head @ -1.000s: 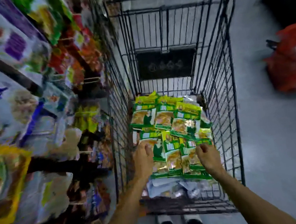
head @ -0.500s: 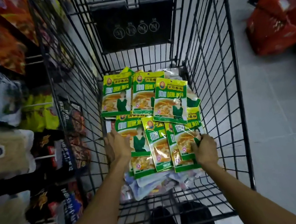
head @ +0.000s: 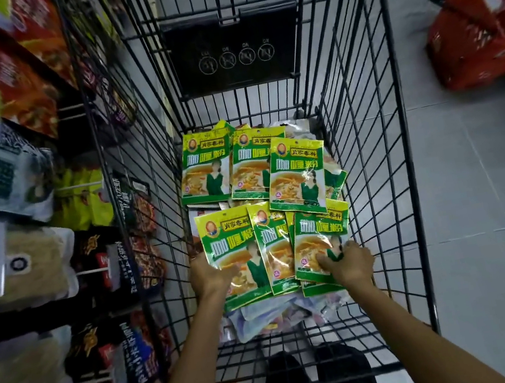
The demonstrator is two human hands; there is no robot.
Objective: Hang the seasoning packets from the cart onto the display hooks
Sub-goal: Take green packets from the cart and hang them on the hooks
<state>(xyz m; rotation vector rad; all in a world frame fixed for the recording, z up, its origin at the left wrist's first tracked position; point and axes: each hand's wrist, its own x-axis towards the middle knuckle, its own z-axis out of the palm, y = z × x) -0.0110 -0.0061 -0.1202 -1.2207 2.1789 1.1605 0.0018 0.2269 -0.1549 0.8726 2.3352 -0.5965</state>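
- The seasoning packets [head: 261,170] are lying fanned out in a loose pile at the bottom of the cart [head: 373,173].
- The left hand [head: 211,276] is gripping the lower left edge of the nearest packet. The right hand [head: 350,262] is pinching the near-right ones, thumb on top.
- They're looking light, floppy and glossy, so probably sliding around easily. I'm thinking a flat pinch lower down is safest, leaving the top edge free for the hook.

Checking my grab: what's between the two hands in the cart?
Head view: overlapping green packets fill the whole gap. The left hand and right hand grip the outer ones.
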